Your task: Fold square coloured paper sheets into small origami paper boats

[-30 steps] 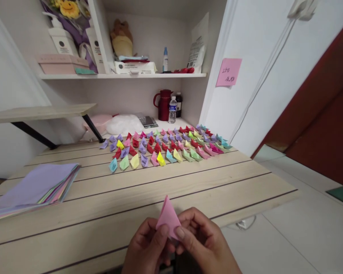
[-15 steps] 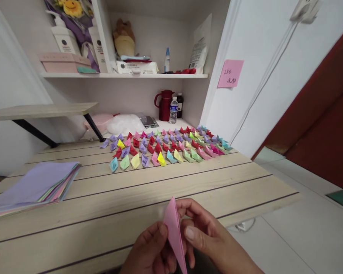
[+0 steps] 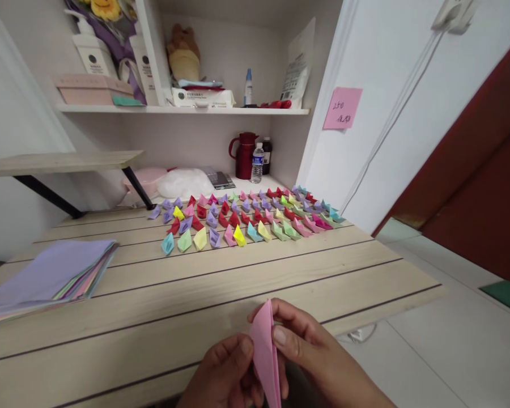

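Observation:
A folded pink paper piece [image 3: 266,351] stands edge-on between both hands at the bottom of the view, over the near edge of the wooden table [image 3: 195,300]. My left hand [image 3: 221,377] pinches its left face with thumb and fingers. My right hand [image 3: 314,357] presses the right face, thumb on the paper. Several small folded paper boats [image 3: 242,218] in many colours lie in rows at the far side of the table.
A stack of coloured paper sheets [image 3: 51,277] lies at the table's left. Behind stand a red jug [image 3: 243,154], a water bottle [image 3: 257,163] and shelves with boxes and bottles. A pink note [image 3: 341,107] sticks to the wall. Tiled floor lies right.
The pink paper went from a broad triangle facing me to a narrow edge-on shape. Both hands kept hold and shifted slightly lower and to the right.

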`<state>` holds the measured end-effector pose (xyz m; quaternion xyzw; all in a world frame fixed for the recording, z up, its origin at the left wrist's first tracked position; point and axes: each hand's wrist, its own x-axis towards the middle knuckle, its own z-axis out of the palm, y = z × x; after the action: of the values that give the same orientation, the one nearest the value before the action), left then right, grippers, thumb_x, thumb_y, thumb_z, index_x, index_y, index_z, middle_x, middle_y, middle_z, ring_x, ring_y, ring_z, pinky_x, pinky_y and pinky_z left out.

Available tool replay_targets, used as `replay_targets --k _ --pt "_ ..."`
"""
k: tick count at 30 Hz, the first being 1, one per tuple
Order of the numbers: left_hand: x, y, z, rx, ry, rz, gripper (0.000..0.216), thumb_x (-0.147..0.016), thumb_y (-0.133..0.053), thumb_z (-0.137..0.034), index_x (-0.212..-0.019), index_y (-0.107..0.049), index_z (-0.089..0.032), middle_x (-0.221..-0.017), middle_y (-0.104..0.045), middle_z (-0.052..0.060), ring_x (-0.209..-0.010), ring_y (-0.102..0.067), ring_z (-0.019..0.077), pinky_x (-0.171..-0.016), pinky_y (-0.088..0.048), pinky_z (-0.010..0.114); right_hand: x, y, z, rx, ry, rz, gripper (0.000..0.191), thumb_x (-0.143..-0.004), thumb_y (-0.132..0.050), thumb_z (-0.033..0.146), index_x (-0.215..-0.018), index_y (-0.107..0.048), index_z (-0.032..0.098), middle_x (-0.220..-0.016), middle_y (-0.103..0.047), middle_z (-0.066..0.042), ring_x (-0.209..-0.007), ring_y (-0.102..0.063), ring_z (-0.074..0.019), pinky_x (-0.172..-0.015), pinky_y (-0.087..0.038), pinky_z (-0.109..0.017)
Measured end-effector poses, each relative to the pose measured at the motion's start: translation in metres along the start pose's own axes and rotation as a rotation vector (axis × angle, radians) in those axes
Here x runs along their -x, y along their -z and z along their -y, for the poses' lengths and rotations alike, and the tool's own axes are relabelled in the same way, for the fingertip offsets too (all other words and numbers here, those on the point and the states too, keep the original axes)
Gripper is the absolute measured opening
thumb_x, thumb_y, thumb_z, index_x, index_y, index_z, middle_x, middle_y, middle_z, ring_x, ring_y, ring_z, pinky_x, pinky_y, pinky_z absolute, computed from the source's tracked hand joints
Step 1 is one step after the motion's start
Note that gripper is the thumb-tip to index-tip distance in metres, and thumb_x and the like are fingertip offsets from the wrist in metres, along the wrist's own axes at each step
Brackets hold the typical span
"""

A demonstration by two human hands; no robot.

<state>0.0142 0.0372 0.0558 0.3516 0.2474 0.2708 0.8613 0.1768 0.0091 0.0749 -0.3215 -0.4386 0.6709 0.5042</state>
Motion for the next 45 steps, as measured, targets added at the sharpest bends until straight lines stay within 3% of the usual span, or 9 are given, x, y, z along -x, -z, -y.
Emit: replay_targets --k 6,17,23,27,29,31,35,41,45 --pt "0.001 0.001 0.001 0.037 -0.01 -0.002 0.041 -0.081 -0.073 -0.053 -0.072 -0.072 -0.013 -0.057 -0.061 0.002 -0.052 -0.046 0.0052 -0.053 -0.032 0.016 0.0 0.0 -0.004 -0.035 -0.039 -0.033 0.037 -0.088 -0.07 0.048 -0.107 -0.066 0.016 -0.071 -0.069 -0.003 -0.053 -0.061 -0.0113 -0.05 -0.046 -0.02" --pt "0.001 -0.004 0.01 -0.188 -0.129 -0.365 0.057 -0.058 -0.082 -0.068 -0.076 -0.073 -0.015 -0.047 -0.057 -0.002 -0.043 -0.047 0.0064 -0.049 -0.032 0.02 0.005 -0.001 0.004 0.057 -0.001 -0.146 0.051 -0.08 -0.081 0.033 -0.124 -0.056 0.028 -0.092 -0.06 0.002 -0.074 -0.058 -0.0109 -0.068 -0.047 -0.023" --pt "0.003 -0.009 0.012 -0.345 -0.147 -0.449 0.061 -0.067 -0.073 -0.071 -0.086 -0.071 -0.012 -0.049 -0.058 -0.001 -0.042 -0.05 0.0089 -0.045 -0.041 0.02 0.0 0.004 -0.008 0.2 0.031 -0.238 0.027 -0.078 -0.078 0.027 -0.088 -0.053 0.022 -0.072 -0.052 0.007 -0.061 -0.048 -0.01 -0.057 -0.038 -0.021" --pt "0.006 -0.011 0.018 -0.553 -0.366 -0.718 0.075 -0.083 -0.064 -0.055 -0.146 -0.036 -0.025 -0.088 -0.067 0.001 -0.045 -0.056 0.0118 -0.032 -0.039 0.021 -0.006 0.011 -0.012 0.497 0.154 -0.434 0.016 -0.08 -0.067 0.019 -0.081 -0.051 0.022 -0.07 -0.051 0.006 -0.063 -0.045 -0.0115 -0.057 -0.036 -0.022" --pt "0.007 -0.009 0.023 -0.743 -0.564 -0.891 0.073 -0.086 -0.063 -0.047 -0.149 -0.029 -0.031 -0.104 -0.064 0.004 -0.051 -0.059 0.0118 -0.036 -0.044 0.022 -0.008 0.012 -0.014 0.651 0.197 -0.484 0.012 -0.079 -0.061 0.014 -0.08 -0.052 0.022 -0.07 -0.053 0.005 -0.062 -0.047 -0.0123 -0.058 -0.037 -0.023" --pt "0.007 -0.005 0.027 -1.0 -0.813 -1.004 0.052 -0.088 -0.063 -0.039 -0.136 -0.046 -0.03 -0.11 -0.061 0.005 -0.067 -0.064 0.0141 -0.054 -0.053 0.026 -0.011 0.011 -0.018 0.794 0.224 -0.51 0.012 -0.079 -0.058 0.012 -0.079 -0.051 0.022 -0.068 -0.053 0.005 -0.061 -0.048 -0.0129 -0.057 -0.036 -0.024" --pt "0.002 0.005 0.033 -1.453 -1.087 -0.979 0.019 -0.095 -0.056 -0.032 -0.113 -0.059 -0.026 -0.112 -0.062 0.008 -0.099 -0.064 0.0213 -0.085 -0.052 0.035 -0.016 0.008 -0.031 1.009 0.246 -0.5 0.012 -0.088 -0.055 0.02 -0.079 -0.049 0.023 -0.068 -0.056 0.004 -0.06 -0.051 -0.0136 -0.058 -0.036 -0.025" --pt "-0.004 0.023 0.031 -1.835 -1.016 -0.869 0.025 -0.095 -0.054 -0.026 -0.118 -0.054 -0.018 -0.104 -0.069 0.008 -0.096 -0.064 0.0226 -0.088 -0.042 0.038 -0.019 0.008 -0.037 1.251 0.356 -0.477 0.012 -0.081 -0.055 0.013 -0.08 -0.049 0.023 -0.072 -0.059 0.002 -0.065 -0.052 -0.0166 -0.061 -0.034 -0.027" --pt "-0.005 0.02 0.029 -1.814 -0.908 -0.907 0.016 -0.092 -0.051 -0.013 -0.104 -0.057 -0.022 -0.092 -0.07 0.003 -0.09 -0.063 0.0235 -0.091 -0.037 0.043 -0.017 0.009 -0.03 1.302 0.411 -0.374 0.023 -0.075 -0.053 0.003 -0.086 -0.055 0.023 -0.082 -0.064 0.0 -0.074 -0.055 -0.019 -0.068 -0.036 -0.03"
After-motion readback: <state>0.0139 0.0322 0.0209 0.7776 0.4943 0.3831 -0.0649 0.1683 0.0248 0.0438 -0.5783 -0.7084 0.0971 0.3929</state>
